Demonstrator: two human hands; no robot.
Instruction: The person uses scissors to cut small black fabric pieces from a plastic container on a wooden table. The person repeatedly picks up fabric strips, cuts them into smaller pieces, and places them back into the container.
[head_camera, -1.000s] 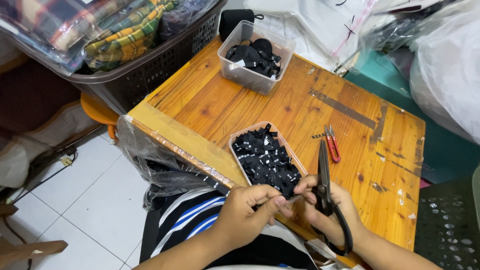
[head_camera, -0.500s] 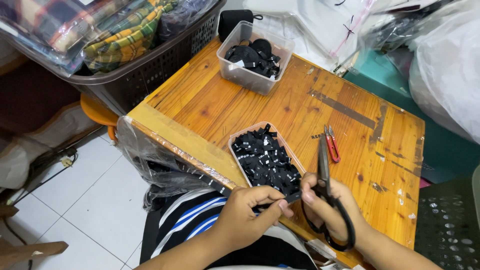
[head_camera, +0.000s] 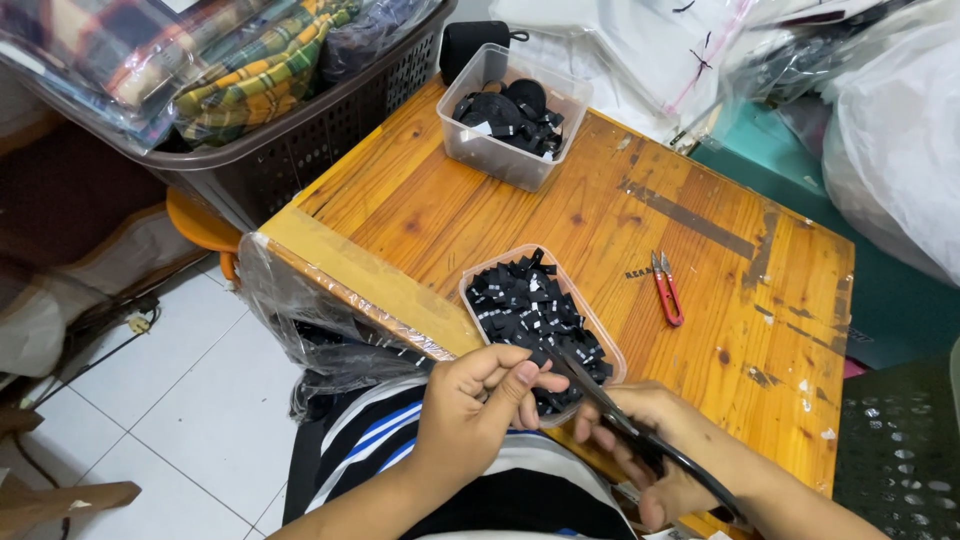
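Note:
My left hand (head_camera: 480, 400) pinches a small black fabric piece at the near edge of the wooden table (head_camera: 600, 220). My right hand (head_camera: 650, 450) grips black scissors (head_camera: 610, 410), whose blades point up-left toward that piece, lying over the near rim of a clear tray (head_camera: 472, 290) filled with several black cut pieces. Whether the blades are touching the piece cannot be made out.
A second clear tub (head_camera: 515, 115) of black material stands at the table's far edge. Small red snips (head_camera: 667, 290) lie right of the tray. A dark laundry basket (head_camera: 300, 130) with plaid cloth sits at the left, plastic bags (head_camera: 890, 130) at the right, and white floor tiles below left.
The scissors have swung from pointing upright to lying low, aimed left at the piece in my left hand. My right hand dropped toward me; my left hand stayed put.

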